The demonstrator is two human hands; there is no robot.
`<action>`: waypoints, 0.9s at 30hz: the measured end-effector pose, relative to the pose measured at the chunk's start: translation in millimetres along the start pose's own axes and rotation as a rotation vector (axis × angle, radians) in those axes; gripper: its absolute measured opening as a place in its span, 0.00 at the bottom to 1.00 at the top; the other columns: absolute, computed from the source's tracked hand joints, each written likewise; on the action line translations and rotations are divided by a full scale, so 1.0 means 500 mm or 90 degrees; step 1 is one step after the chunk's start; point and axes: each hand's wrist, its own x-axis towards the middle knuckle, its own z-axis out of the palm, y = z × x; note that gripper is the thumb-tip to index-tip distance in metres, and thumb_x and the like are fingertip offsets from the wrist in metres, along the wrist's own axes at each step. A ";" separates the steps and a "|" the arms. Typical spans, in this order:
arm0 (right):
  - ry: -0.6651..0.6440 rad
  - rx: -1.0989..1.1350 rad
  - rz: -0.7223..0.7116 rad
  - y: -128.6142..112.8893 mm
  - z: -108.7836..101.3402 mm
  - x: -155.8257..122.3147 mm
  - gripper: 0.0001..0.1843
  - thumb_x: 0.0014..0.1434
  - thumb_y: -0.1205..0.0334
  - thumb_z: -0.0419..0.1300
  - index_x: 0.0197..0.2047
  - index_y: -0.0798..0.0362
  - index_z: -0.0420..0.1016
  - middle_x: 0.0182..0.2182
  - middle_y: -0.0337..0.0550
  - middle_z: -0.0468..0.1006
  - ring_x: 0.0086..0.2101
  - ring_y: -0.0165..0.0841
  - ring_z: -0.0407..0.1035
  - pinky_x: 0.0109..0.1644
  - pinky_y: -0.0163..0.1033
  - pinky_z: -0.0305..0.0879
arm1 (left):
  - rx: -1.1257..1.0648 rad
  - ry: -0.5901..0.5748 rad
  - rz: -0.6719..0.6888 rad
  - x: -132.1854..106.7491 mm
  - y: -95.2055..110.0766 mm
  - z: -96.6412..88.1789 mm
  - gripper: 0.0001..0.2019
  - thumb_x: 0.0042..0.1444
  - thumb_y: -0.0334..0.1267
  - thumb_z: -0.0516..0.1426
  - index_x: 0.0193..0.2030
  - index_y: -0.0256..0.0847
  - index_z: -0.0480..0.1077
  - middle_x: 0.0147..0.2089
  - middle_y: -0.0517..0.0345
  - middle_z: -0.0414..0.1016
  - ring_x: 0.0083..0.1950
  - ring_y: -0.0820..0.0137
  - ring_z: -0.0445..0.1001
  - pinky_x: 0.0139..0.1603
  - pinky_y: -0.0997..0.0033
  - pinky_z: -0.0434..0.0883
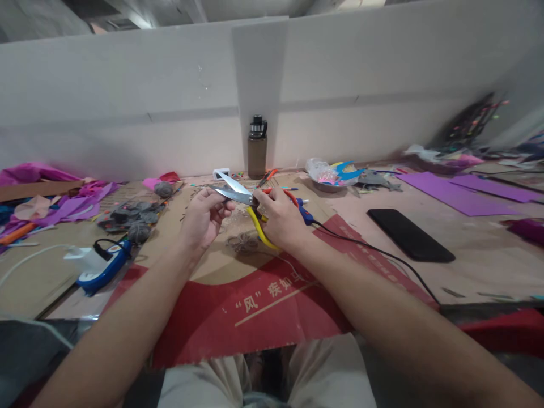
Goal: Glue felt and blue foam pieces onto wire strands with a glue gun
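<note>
My right hand point(283, 218) is wrapped round scissors point(233, 194) with one red and one yellow handle. Their blades stand apart and point left. By the lower blade's tip is my left hand point(206, 212), thumb and forefinger pinched and the other fingers curled; what they hold, if anything, is too small to make out. Under the hands, a small tangle of thin grey cord point(242, 242) lies on red and brown cardboard point(199, 323). Just right of my right hand rests a blue-handled tool point(305, 215) with a black cable.
A dark bottle point(257, 150) stands by the wall. On the right are a bowl of small beads point(329, 184), a black phone point(410, 235) and purple sheets point(459, 195). On the left lie a blue-white power strip point(104, 272), grey yarn pieces point(136, 218) and pink-purple scraps point(55, 198).
</note>
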 end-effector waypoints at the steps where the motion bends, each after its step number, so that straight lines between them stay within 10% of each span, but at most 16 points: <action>1: 0.001 0.001 0.000 0.000 0.000 0.000 0.19 0.58 0.65 0.53 0.54 0.50 0.67 0.41 0.51 0.67 0.35 0.37 0.63 0.36 0.39 0.60 | -0.002 -0.003 0.001 0.000 0.000 0.000 0.06 0.45 0.26 0.59 0.25 0.37 0.65 0.24 0.62 0.68 0.23 0.80 0.70 0.20 0.86 0.65; 18: -0.011 0.025 0.023 0.002 0.003 0.000 0.20 0.59 0.63 0.53 0.55 0.49 0.69 0.40 0.50 0.71 0.31 0.35 0.64 0.33 0.39 0.58 | -0.035 -0.009 -0.006 0.003 0.000 -0.004 0.06 0.43 0.25 0.58 0.28 0.37 0.66 0.22 0.64 0.67 0.22 0.80 0.69 0.20 0.85 0.63; 27: 0.001 0.629 0.294 0.012 0.027 0.021 0.16 0.54 0.50 0.60 0.43 0.49 0.70 0.22 0.31 0.64 0.20 0.25 0.56 0.24 0.32 0.56 | 0.028 0.014 -0.002 0.001 -0.004 -0.007 0.10 0.44 0.28 0.62 0.30 0.38 0.63 0.24 0.65 0.68 0.21 0.80 0.68 0.17 0.84 0.59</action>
